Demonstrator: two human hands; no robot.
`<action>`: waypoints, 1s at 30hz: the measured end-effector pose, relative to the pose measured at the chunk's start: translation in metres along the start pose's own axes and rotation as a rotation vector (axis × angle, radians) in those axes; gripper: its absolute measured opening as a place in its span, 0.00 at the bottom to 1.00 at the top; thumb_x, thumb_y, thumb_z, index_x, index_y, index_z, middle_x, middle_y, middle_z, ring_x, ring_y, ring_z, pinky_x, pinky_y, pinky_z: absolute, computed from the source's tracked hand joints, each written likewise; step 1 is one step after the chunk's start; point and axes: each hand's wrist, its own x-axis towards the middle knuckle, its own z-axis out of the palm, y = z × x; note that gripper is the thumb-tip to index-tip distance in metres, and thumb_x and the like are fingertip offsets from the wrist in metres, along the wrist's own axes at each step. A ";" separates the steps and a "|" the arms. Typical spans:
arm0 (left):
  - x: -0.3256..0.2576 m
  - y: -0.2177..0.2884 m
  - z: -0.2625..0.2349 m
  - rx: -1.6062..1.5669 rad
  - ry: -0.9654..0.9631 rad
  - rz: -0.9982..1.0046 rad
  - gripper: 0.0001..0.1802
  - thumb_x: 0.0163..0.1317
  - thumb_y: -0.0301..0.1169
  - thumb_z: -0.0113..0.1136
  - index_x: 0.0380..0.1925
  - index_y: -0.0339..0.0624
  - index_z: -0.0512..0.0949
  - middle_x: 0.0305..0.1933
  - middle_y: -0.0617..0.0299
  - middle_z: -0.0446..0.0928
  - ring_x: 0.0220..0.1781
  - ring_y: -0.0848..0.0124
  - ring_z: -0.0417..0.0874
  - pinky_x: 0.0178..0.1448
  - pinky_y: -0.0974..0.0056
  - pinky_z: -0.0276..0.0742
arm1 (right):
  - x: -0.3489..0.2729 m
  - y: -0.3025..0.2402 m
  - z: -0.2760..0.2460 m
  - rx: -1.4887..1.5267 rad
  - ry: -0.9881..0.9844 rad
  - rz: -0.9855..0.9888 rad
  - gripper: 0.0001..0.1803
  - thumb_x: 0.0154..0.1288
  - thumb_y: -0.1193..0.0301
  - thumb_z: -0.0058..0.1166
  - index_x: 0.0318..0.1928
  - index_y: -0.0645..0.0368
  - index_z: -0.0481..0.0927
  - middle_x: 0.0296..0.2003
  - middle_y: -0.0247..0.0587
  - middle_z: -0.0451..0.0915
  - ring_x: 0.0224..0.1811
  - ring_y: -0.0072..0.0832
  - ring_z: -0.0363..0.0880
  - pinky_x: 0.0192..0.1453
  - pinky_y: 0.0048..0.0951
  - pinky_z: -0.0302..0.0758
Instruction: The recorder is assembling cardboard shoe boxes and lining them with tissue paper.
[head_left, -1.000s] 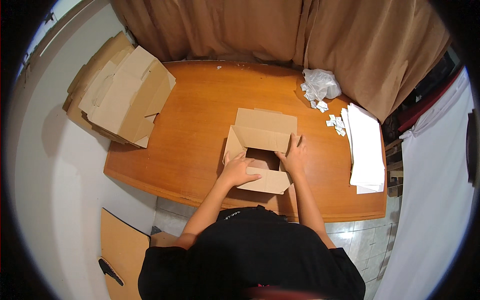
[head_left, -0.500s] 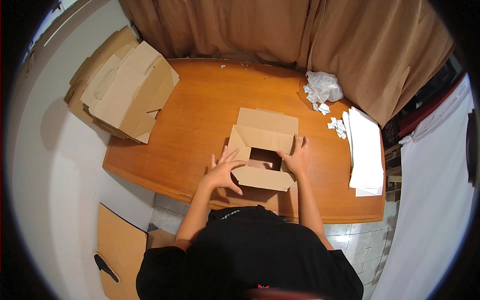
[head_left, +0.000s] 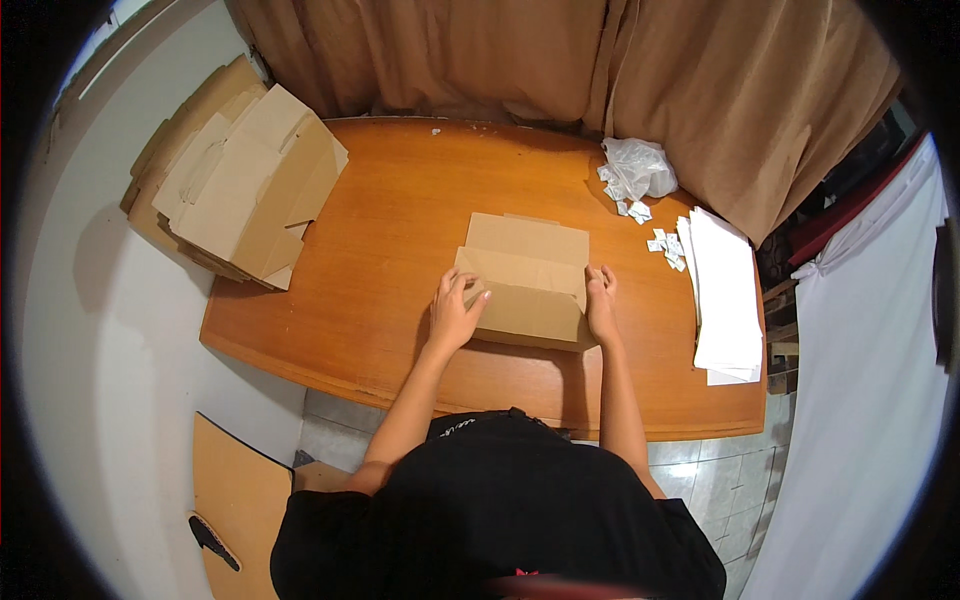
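Note:
A small brown cardboard box sits on the wooden table in front of me. Its near flap lies folded inward over the opening, and the far flap stands out away from me. My left hand holds the box's left side, fingers bent around the corner and thumb by the near flap. On the right side, my right hand presses against the box wall with its fingers close together. Between them the two hands hold the box; the side flaps are mostly hidden.
A stack of flattened cardboard boxes leans at the table's left end. At the far right are a clear plastic bag, several small white packets and a pile of white sheets. A brown curtain hangs behind the wooden table.
The near flap has folded inward, covering the opening that showed before. My left hand has moved up and closed at the box's left side; my right hand has moved down along its right side.

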 end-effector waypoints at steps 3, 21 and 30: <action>0.004 -0.001 0.012 -0.002 0.110 -0.044 0.24 0.53 0.37 0.61 0.48 0.40 0.69 0.60 0.45 0.59 0.60 0.50 0.66 0.60 0.52 0.64 | -0.010 -0.029 0.004 -0.498 -0.027 -0.048 0.37 0.52 0.56 0.57 0.60 0.61 0.66 0.64 0.57 0.48 0.66 0.52 0.51 0.66 0.42 0.56; -0.012 -0.009 0.004 -0.080 0.105 -0.318 0.32 0.51 0.39 0.63 0.54 0.39 0.63 0.55 0.44 0.67 0.54 0.50 0.71 0.55 0.54 0.68 | -0.020 -0.057 0.016 -0.797 0.086 -0.044 0.38 0.48 0.58 0.60 0.60 0.57 0.62 0.63 0.60 0.50 0.56 0.54 0.66 0.53 0.44 0.70; -0.028 0.016 -0.009 -0.674 -0.086 -0.740 0.43 0.52 0.45 0.62 0.62 0.37 0.53 0.60 0.53 0.65 0.61 0.63 0.66 0.55 0.65 0.68 | -0.018 -0.047 0.014 -0.530 0.174 0.092 0.36 0.56 0.58 0.55 0.60 0.63 0.60 0.59 0.62 0.55 0.59 0.53 0.62 0.60 0.42 0.64</action>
